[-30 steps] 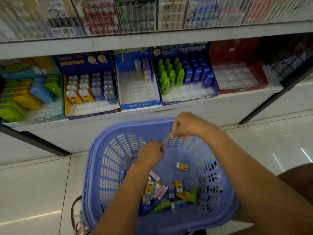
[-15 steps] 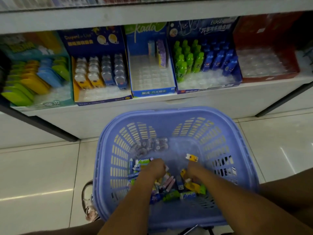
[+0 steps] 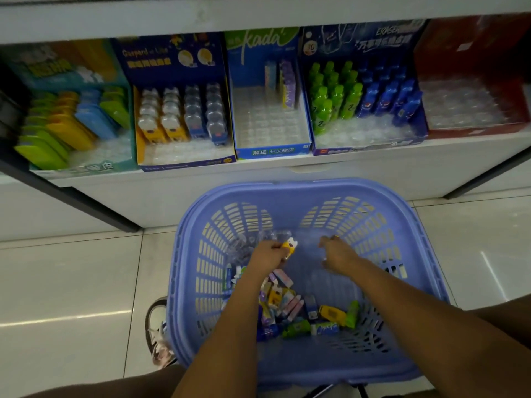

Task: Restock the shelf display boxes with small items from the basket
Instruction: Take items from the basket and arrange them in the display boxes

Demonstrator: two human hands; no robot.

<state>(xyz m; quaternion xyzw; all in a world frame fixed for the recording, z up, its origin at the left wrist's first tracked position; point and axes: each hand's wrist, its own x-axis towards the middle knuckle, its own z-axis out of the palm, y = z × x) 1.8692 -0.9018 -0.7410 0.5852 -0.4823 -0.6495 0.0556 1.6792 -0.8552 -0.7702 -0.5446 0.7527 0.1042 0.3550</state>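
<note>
Dim and bluish overall, with light from above. Pale glare streaks on the glossy floor tiles (image 3: pixel 71 314), left of the grip and far right of it. Motion blur on the display boxes (image 3: pixel 184 124) above the grip, also on the left hand (image 3: pixel 267 257) pinching the yellow item (image 3: pixel 289 247). Bent lines near the edges.

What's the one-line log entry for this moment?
left hand: holds yellow item | right hand: inside basket, grip unclear | small items on basket floor

Bare forearms (image 3: pixel 230 326); one foot wears a pale laced sneaker (image 3: pixel 159 333).
</note>
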